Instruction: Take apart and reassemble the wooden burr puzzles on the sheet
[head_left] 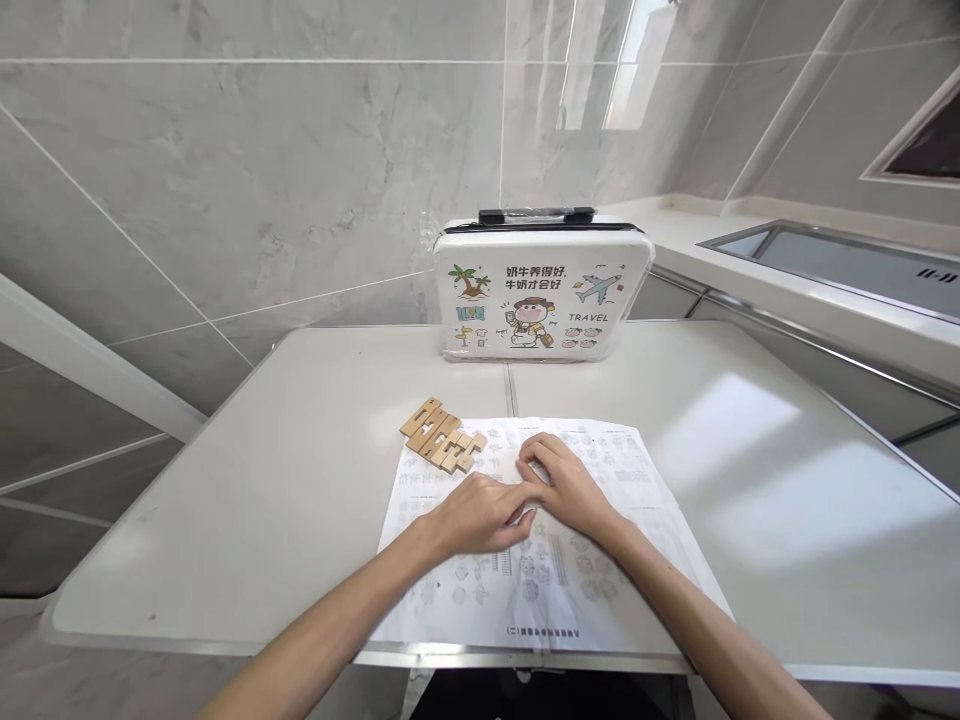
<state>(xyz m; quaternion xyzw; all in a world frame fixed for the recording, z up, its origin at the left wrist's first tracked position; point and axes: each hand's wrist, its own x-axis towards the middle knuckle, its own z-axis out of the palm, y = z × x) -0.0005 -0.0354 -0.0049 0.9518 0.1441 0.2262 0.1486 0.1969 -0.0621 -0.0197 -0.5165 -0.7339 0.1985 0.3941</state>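
A white sheet [480, 600] with printed diagrams lies on the table, its heading upside down from my side. Over the middle of it my left hand [486, 512] rests with its index finger reaching to my right hand, the thumb apart below. My right hand [564, 482] rests on the sheet with fingers bent, paper showing in the gap between them. The two hands touch, and nothing shows in either. Just beyond my left hand, several notched wooden puzzle pieces [442, 438] lie side by side, partly over the sheet's far left corner.
A white case [540, 330] with a cow cartoon and black handle, wrapped in clear plastic, stands at the back of the white folding table [247, 480]. Grey tiled wall rises behind it. A counter [675, 235] with a sink [840, 265] runs along the right.
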